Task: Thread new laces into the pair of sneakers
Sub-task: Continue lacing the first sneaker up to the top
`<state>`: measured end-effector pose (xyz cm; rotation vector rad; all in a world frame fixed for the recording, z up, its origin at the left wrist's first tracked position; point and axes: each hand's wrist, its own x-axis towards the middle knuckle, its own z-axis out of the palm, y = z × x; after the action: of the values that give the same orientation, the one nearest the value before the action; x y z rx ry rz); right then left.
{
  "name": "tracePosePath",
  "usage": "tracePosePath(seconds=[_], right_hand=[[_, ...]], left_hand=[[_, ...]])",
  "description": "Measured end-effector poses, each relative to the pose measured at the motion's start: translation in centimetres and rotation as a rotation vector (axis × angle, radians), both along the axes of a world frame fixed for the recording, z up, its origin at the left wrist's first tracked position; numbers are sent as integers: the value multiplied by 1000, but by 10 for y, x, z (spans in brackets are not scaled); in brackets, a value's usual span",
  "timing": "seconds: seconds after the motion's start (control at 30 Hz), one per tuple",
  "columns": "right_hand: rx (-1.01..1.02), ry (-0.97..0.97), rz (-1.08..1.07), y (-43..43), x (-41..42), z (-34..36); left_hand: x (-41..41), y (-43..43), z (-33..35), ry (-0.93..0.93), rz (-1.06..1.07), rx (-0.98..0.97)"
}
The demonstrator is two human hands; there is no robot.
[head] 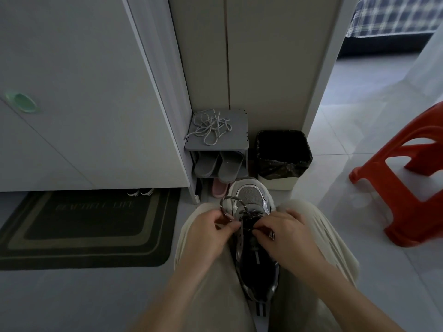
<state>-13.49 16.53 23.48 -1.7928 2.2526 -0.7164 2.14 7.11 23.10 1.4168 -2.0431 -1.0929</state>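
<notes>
Fingers (233, 227) of left hand (211, 232) and right hand (286, 232) tight on lace (222, 206) of sneaker (251, 195)

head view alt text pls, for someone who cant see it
A seated person's left hand and right hand each pinch a dark lace at the eyelets of a grey and black sneaker held between their knees. Ahead, a tangle of pale laces lies on a small grey shoe rack beside a black-lined bin.

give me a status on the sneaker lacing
Left hand pinching dark lace loop; right hand pinching it at the eyelets. Sneaker between knees, partly laced. Nothing blocking.
</notes>
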Motion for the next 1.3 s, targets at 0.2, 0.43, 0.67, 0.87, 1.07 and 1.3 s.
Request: tracePosePath(seconds=[0.2, 0.43, 0.67, 0.87, 1.07, 1.3], right_hand=[[8, -34, -19, 0, -3, 1], [40, -21, -6, 0, -1, 5], [3, 12, -62, -3, 7, 1], [15, -10, -77, 0, 3, -1], [55, 28, -65, -2, 4, -2], [-6, 79, -86, -4, 13, -7]], left_hand=[[-7, 4, 2, 19, 73, -56], [5, -16, 23, 139, 231, -95], [-8, 7, 4, -78, -25, -41], [-8, 2, 2, 2, 64, -53], [-2, -9, 8, 132, 154, 68], [-7, 9, 2, -33, -34, 17]])
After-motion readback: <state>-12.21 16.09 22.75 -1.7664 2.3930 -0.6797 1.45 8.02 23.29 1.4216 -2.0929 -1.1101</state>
